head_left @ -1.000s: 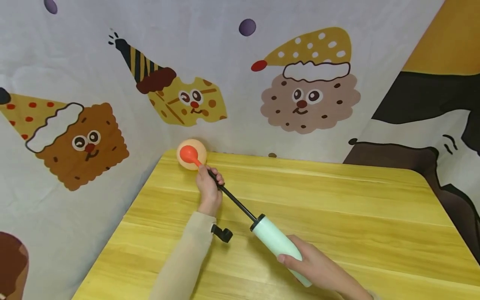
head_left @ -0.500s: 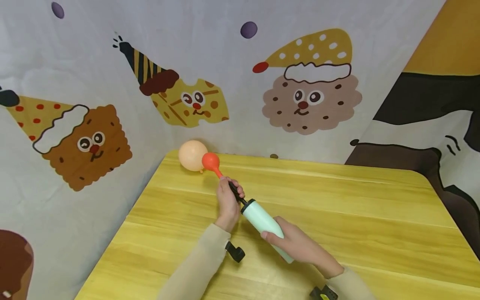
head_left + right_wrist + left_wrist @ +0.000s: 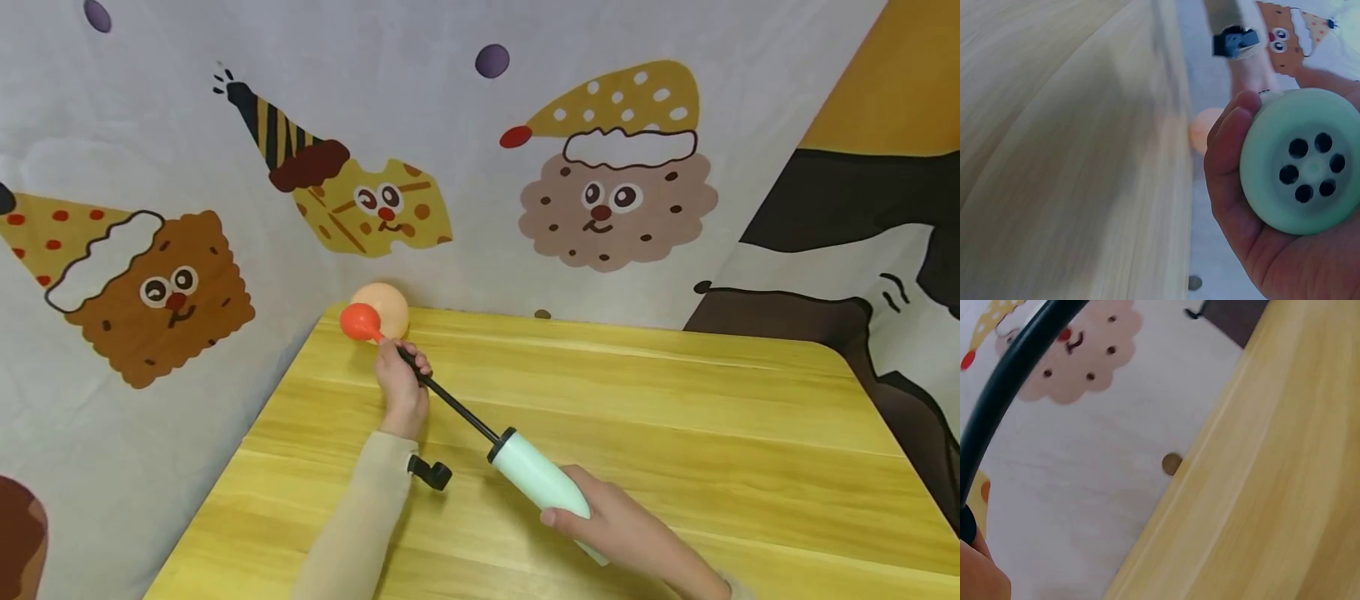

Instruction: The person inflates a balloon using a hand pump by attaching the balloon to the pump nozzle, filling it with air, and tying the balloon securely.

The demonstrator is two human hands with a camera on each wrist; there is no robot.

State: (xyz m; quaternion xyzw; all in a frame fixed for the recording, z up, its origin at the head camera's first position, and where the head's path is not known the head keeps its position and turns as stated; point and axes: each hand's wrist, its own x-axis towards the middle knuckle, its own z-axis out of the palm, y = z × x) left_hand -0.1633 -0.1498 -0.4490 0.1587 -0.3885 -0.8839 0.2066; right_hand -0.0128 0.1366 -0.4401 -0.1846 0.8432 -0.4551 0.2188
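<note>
The right hand (image 3: 615, 518) has its fingers wrapped round the pale green pump barrel (image 3: 542, 475), vented end (image 3: 1314, 167) facing outward, probably so the barrel can be steadied. The left hand (image 3: 401, 382) grasps the black rod (image 3: 461, 408) at its far end, close to the red balloon's neck, presumably to hold the red balloon (image 3: 359, 321) on. A length of rod shows between the hands, slanting over the counter (image 3: 675, 408). The peach balloon (image 3: 393, 307) sits at the far left corner, partly behind the red one (whether they touch, I cannot tell), likely out of the way.
</note>
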